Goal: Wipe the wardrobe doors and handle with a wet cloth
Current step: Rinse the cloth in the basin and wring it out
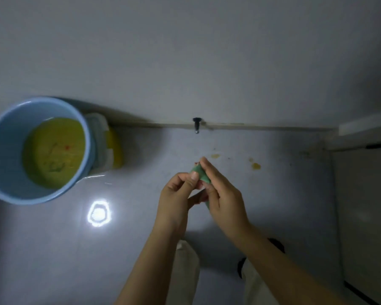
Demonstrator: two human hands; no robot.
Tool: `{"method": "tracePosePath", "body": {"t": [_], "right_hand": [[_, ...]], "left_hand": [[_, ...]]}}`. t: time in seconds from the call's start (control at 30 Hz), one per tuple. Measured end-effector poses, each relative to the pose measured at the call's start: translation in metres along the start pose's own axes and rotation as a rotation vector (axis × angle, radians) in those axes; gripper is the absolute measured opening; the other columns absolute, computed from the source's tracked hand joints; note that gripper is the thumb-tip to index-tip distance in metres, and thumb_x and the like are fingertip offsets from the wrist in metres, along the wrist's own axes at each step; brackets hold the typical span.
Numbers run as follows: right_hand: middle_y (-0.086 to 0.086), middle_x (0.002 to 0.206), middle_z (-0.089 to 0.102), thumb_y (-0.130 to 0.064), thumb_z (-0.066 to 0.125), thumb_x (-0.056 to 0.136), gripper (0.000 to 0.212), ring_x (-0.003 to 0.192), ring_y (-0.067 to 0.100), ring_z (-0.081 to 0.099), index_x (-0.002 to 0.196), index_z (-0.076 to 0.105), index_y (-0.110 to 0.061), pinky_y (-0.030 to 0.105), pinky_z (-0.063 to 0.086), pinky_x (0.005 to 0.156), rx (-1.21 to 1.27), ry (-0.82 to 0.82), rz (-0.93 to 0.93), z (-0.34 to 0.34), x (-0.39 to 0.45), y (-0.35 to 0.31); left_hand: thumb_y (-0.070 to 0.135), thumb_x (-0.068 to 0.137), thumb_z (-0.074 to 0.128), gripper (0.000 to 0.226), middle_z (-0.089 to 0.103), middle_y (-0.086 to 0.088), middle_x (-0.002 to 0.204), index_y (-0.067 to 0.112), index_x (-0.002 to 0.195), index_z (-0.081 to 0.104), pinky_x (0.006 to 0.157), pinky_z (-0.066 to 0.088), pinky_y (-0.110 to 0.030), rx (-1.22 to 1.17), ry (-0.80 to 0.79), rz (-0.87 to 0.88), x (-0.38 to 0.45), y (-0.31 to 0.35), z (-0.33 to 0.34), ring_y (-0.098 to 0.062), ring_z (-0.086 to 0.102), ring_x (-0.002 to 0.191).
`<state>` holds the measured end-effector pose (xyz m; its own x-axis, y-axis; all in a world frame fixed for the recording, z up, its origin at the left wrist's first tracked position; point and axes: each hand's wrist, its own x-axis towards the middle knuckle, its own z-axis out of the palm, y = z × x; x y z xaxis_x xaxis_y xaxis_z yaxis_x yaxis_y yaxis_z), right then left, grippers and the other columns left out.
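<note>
Both hands met over the floor, the left hand [180,188] and right hand [222,190] pinching a small green cloth [200,172] between them, which looked limp, light and probably wet, best gripped bunched in the fingers.

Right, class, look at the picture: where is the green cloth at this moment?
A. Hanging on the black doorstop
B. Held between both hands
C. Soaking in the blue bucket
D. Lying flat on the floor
B: the green cloth is pinched between the left hand and the right hand, above the floor and well away from the blue bucket.
</note>
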<state>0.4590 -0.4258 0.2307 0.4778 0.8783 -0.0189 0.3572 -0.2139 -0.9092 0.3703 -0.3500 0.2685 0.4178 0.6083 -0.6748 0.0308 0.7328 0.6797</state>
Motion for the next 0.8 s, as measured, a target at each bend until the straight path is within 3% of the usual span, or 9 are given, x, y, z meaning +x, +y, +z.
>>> {"method": "tracePosePath", "body": {"t": [0.1,0.2,0.4,0.53,0.7,0.8], "right_hand": [[-0.006,0.134,0.046,-0.026,0.04,0.096,0.048,0.122,-0.004,0.041,0.143,0.033,-0.017,0.002,0.037,0.094,0.033,-0.039,-0.005,0.074,0.028,-0.042],[-0.006,0.132,0.046,-0.026,0.04,0.096,0.047,0.119,-0.007,0.04,0.141,0.032,-0.015,0.0,0.037,0.092,0.061,-0.107,-0.038,0.134,0.053,-0.075],[0.01,0.136,0.052,-0.022,0.04,0.097,0.044,0.123,0.011,0.048,0.137,0.046,-0.006,0.006,0.036,0.097,0.076,-0.266,-0.147,0.225,0.099,-0.11],[-0.001,0.13,0.055,-0.023,0.038,0.097,0.043,0.115,0.01,0.054,0.135,0.051,-0.007,0.003,0.041,0.088,0.059,-0.38,-0.13,0.278,0.133,-0.121],[-0.01,0.118,0.061,-0.022,0.043,0.097,0.036,0.102,-0.003,0.055,0.13,0.058,-0.02,-0.002,0.038,0.078,0.021,-0.532,-0.009,0.355,0.19,-0.122],[0.001,0.114,0.068,-0.015,0.046,0.1,0.03,0.094,0.008,0.061,0.125,0.062,-0.015,0.008,0.045,0.075,-0.059,-0.565,0.066,0.392,0.214,-0.115]], "left_hand": [[0.03,0.077,0.059,0.029,0.062,-0.011,0.079,0.002,0.083,0.058,0.063,0.053,-0.024,-0.031,0.059,0.058,0.005,0.046,-0.072,-0.014,0.065,0.072],[0.028,0.076,0.059,0.026,0.064,-0.008,0.076,0.003,0.084,0.059,0.062,0.053,-0.025,-0.097,0.133,0.092,0.008,0.08,-0.133,-0.015,0.066,0.071],[0.031,0.078,0.058,0.033,0.068,-0.006,0.073,0.001,0.09,0.058,0.066,0.056,-0.031,-0.244,0.272,0.149,0.023,0.121,-0.23,-0.017,0.066,0.073],[0.035,0.078,0.057,0.049,0.068,-0.019,0.088,-0.004,0.107,0.056,0.065,0.056,-0.031,-0.373,0.413,0.149,0.042,0.138,-0.286,-0.026,0.067,0.078],[0.033,0.087,0.06,0.029,0.064,-0.014,0.069,0.006,0.079,0.055,0.067,0.058,-0.028,-0.387,0.743,0.134,0.084,0.152,-0.36,-0.026,0.066,0.07],[0.029,0.093,0.059,0.029,0.059,-0.011,0.067,0.01,0.072,0.05,0.062,0.057,-0.024,-0.402,0.903,0.065,0.107,0.153,-0.398,-0.021,0.062,0.067]]}}
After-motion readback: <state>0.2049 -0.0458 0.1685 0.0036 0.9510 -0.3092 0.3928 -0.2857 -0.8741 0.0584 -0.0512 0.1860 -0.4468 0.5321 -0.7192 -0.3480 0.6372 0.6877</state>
